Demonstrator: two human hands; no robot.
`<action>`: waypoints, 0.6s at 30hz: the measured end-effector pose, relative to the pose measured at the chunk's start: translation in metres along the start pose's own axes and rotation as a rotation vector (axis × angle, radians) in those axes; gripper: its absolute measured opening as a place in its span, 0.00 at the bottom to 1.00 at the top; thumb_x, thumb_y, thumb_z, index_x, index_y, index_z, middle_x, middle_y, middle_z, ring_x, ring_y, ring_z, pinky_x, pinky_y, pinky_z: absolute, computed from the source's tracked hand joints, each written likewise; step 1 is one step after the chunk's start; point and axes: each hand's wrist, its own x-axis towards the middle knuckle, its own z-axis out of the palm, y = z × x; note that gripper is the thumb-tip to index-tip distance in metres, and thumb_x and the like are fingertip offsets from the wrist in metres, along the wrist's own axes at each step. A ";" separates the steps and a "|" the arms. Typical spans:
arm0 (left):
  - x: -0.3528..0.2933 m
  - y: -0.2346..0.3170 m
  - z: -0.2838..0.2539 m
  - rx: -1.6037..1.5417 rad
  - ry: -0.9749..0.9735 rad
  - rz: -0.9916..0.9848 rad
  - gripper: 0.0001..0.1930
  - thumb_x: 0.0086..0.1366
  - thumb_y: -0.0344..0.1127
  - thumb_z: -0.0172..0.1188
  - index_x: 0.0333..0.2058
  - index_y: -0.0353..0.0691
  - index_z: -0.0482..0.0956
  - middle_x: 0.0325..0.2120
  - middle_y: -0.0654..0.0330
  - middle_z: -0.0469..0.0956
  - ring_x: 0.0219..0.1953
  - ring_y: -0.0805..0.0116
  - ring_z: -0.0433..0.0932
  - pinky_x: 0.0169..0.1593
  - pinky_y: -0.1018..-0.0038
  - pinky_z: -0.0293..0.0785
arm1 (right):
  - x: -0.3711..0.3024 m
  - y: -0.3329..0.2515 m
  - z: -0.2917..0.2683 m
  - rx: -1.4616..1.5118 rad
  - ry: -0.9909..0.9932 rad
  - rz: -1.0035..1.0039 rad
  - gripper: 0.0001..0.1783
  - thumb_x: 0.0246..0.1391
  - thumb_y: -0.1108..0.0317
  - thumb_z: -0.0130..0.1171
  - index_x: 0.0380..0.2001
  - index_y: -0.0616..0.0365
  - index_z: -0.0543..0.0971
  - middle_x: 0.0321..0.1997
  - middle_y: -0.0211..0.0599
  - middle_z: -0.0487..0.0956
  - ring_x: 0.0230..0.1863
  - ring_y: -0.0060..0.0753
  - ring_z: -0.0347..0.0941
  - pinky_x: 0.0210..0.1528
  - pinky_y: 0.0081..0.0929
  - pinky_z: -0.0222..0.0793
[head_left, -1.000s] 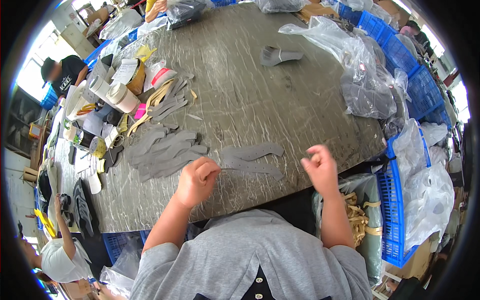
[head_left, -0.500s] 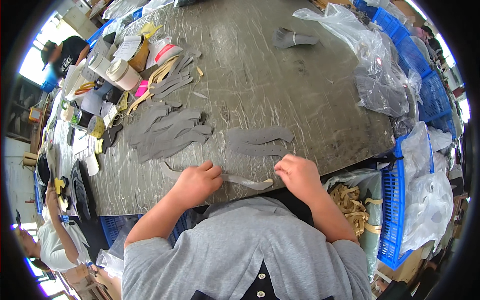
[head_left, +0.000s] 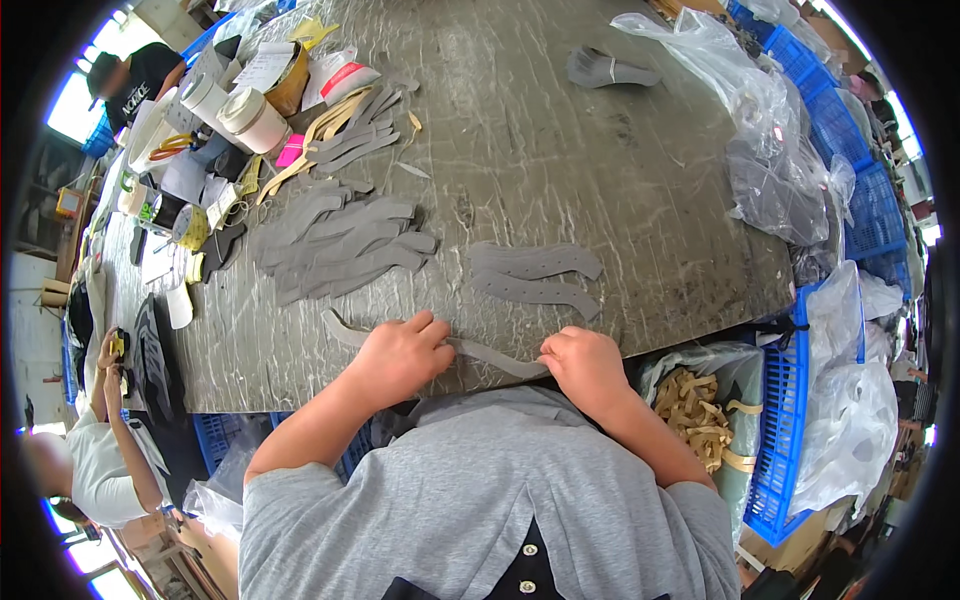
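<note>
A curved grey strip point(head_left: 493, 357) lies along the near edge of the table, in front of my body. My left hand point(head_left: 403, 352) is closed over its middle, with the left tail of the strip showing past my fingers. At the strip's right end, the fingertips of my right hand point(head_left: 585, 370) pinch together and cover the tip. Just beyond my hands rest a few grey curved pieces with small holes point(head_left: 535, 268). A larger spread of overlapping grey curved pieces point(head_left: 340, 245) lies to the left of them.
White tubs point(head_left: 250, 118), papers and tape crowd the far left, beside grey and tan strips point(head_left: 355, 135). A banded grey bundle point(head_left: 610, 70) lies far right, near plastic bags point(head_left: 775, 170). Tan scraps point(head_left: 692, 415) fill a lined container by my right arm, beside a blue crate point(head_left: 782, 440).
My right hand has come down onto the strip's right end, whose pale tip was showing before and is now covered. My left hand stays on the strip.
</note>
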 end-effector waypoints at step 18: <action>-0.007 -0.005 0.003 -0.013 -0.028 0.042 0.06 0.48 0.37 0.58 0.24 0.44 0.74 0.34 0.65 0.73 0.38 0.68 0.74 0.31 0.73 0.76 | 0.000 -0.007 0.013 -0.048 0.103 0.056 0.03 0.45 0.72 0.62 0.23 0.59 0.80 0.27 0.43 0.78 0.29 0.48 0.77 0.32 0.41 0.74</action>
